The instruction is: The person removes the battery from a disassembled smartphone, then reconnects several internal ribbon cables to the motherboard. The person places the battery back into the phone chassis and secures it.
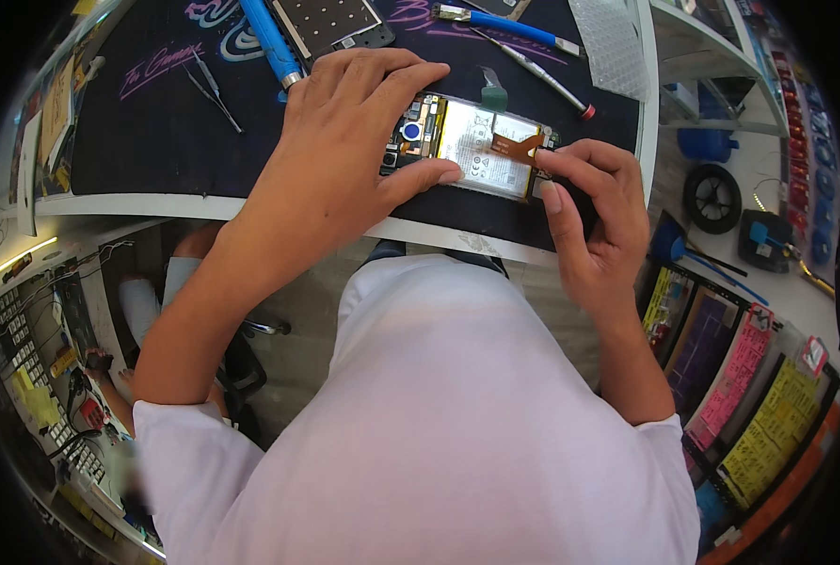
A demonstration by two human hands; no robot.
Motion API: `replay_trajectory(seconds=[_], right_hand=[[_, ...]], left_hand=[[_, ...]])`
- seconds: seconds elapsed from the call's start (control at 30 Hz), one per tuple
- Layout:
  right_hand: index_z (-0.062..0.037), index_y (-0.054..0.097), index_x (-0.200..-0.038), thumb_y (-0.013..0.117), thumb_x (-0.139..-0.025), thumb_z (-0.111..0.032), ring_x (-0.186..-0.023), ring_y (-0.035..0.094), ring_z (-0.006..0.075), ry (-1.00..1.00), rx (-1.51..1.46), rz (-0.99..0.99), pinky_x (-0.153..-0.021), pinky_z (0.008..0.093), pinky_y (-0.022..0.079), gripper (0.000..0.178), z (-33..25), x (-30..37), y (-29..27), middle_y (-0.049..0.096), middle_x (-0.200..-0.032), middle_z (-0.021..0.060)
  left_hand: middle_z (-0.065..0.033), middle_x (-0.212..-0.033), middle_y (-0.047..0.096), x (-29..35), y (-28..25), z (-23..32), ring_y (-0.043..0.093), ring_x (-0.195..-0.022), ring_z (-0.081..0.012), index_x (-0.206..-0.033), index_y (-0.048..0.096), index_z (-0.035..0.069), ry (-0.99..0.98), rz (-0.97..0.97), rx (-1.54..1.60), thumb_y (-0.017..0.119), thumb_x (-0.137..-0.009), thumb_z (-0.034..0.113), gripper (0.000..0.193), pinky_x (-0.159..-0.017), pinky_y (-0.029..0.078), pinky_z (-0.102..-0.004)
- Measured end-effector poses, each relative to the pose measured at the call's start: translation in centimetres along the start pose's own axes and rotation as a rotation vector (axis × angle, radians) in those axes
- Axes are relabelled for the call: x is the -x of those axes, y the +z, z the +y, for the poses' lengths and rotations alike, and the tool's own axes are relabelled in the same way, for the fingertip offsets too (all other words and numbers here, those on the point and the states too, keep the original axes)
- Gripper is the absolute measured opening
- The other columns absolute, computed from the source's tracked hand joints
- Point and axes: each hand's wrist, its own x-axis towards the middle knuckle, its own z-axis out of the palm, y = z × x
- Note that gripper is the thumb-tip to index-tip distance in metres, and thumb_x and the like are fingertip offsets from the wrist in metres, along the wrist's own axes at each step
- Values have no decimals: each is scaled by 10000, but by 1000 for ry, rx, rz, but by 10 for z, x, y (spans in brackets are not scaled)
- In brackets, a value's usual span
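Observation:
An opened smartphone (481,141) lies on the dark work mat, its silver battery (484,160) and camera module (411,131) exposed. Across its left end, my left hand (330,141) is closed around it, thumb along the near edge and fingers reaching over the far side. At the other end, my right hand (599,202) has its index finger and thumb bent in a pinch around the end of an orange-brown flex cable (512,145) that lies over the battery. The fingertips partly cover that end of the cable and of the phone.
Beyond the phone lie a blue cylindrical tool (271,42), a dark phone part (330,24), a blue-handled tool (509,23) and a red-tipped screwdriver (537,72). Tweezers (215,94) rest to the left. Bubble wrap (608,42) borders the right side. Another person's hand (98,360) shows at lower left.

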Motion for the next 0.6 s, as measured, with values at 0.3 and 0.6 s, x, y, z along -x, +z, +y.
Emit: replay_trajectory(seconds=[0.3, 0.6], right_hand=[[-49, 806, -1272, 770, -1032, -47, -978, 668, 158, 134, -177, 127, -812, 286, 507, 243, 3, -1, -8, 724, -1194, 102], [-42, 811, -1248, 766, -1035, -36, -961, 697, 168, 92, -123, 34, -766, 286, 532, 218, 9, -2, -19, 750, -1118, 105]], left_hand=[[-114, -1581, 573, 0, -3, 7, 460, -1515, -363, -1572, 611, 164, -62, -29, 38, 895, -932, 390, 736, -1288, 354, -525], [-99, -1575, 570, 1, -1, 12, 465, -1489, -342, -1537, 645, 170, -32, 40, 118, 927, -898, 287, 708, -1283, 348, -489]])
